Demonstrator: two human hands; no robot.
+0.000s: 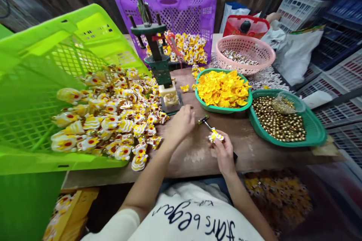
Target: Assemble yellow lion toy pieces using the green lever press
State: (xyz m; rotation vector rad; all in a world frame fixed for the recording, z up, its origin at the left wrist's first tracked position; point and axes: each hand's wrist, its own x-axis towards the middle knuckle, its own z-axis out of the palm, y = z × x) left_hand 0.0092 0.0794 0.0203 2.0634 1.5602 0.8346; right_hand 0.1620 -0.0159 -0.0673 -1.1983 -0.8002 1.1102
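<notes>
My right hand [224,154] pinches a small yellow-and-white plastic figure part [216,135] above the table. Under that hand lies a small hammer [207,124], its head toward the left and its dark grip showing past my palm. My left hand [182,122] is curled with its fingers together, just in front of the hand press [160,68]; whatever the fingertips may hold is hidden. A pale block [171,99] sits on the press base. Right of the press, a green basket [199,99] holds many thin yellow plastic pieces [223,88].
A tipped lime-green crate [25,83] at left spills assembled yellow-and-white pieces [113,120] onto the table. Behind the press stands a purple crate [209,19] with more pieces. To the right are a pink basket [243,54] and a green tray [315,131] of gold beads [278,120].
</notes>
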